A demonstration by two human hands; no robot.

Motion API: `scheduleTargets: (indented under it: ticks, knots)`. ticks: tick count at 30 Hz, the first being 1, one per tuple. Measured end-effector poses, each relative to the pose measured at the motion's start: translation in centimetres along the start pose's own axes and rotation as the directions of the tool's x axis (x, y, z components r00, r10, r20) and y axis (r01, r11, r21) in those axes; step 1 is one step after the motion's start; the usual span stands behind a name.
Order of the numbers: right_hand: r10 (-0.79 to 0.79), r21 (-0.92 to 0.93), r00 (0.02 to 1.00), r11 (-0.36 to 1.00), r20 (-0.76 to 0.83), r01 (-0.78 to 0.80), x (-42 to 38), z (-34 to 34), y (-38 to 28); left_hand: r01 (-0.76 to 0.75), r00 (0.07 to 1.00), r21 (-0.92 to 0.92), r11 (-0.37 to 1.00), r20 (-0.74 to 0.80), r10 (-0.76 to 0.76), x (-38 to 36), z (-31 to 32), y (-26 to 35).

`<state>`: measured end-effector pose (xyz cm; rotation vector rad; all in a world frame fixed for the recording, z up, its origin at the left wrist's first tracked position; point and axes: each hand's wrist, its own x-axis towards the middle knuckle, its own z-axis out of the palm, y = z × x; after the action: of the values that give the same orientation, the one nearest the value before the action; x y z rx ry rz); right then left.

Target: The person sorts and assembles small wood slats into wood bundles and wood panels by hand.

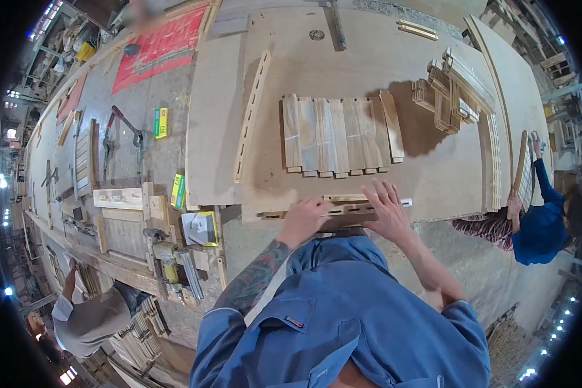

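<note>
At the near edge of the table, a slotted wooden rail [354, 209] lies crosswise in front of my body. My left hand [302, 222] is closed on its left part, with the fingers curled over it. My right hand [388, 210] rests on the rail's right part, fingers stretched out and spread. Just beyond the rail, a thinner wooden strip [346, 198] shows between my hands. Farther in, several wooden slats [343, 136] lie side by side, the rightmost slightly tilted. Another slotted rail [251, 119] lies lengthwise to their left.
Stacked wooden pieces [449, 94] stand at the right, beside an upright slotted rail [496, 161]. A hammer [339, 26] lies at the back. Pliers-like tools [136, 136] and yellow-green boxes [160, 123] are on the left bench. Co-workers [540, 226] stand at right and lower left.
</note>
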<state>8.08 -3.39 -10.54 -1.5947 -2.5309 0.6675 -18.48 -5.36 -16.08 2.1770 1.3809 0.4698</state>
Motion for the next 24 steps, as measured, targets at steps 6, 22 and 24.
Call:
scheduleTargets:
  ticks: [6,22,24]
  knots:
    - [-0.005,0.055,0.992,0.998,0.128,-0.002,-0.6,4.1,7.3,-0.022,0.999,-0.006,1.000,0.034,0.022,3.4,3.8,2.1]
    - [-0.129,0.440,0.960,0.898,0.250,0.006,4.7,2.2,9.5,0.237,0.947,0.177,0.955,-0.262,-0.186,21.4,-1.8,-7.8]
    - [-0.054,0.436,0.965,0.897,0.256,-0.065,5.9,1.8,9.6,0.290,0.931,0.184,0.939,-0.280,-0.233,24.8,-2.5,-10.2]
